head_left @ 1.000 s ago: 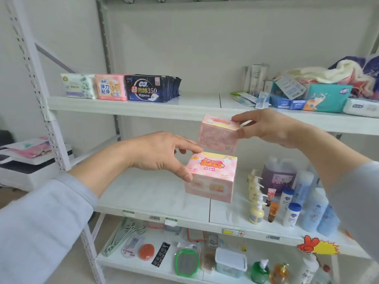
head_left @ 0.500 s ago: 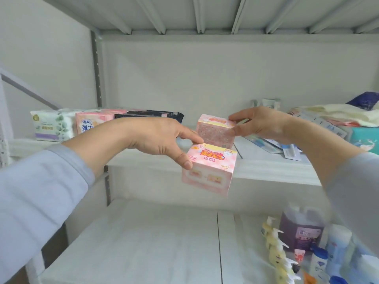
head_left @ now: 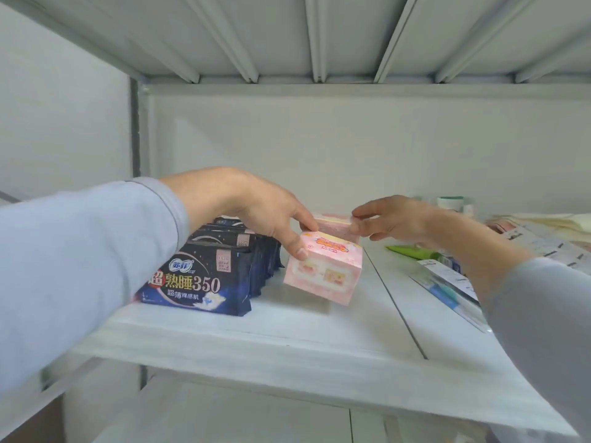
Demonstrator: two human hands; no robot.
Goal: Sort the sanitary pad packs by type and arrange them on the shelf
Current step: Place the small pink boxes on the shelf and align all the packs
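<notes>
Left hand over the shelf, thumb and fingers pinching the near pink pack at its top left corner. Pack tilted, low edge just above or touching the shelf surface, cannot tell which. Right hand gripping the far pink pack by its right end, thumb on top, fingers curled below. Far pack directly behind the near one, held higher, partly hidden by it; contact between the two unclear. Row of dark blue packs standing on the shelf just left of the near pink pack, front one marked 350, the rest lined up behind. Left sleeve light blue, covering the shelf's left part. Green tube lying on the shelf right of the pink packs, under the right forearm. Flat blister-card items lying further right, details blurred. Underside of upper shelf ribbed, grey, overhead. Lower shelf visible below.
</notes>
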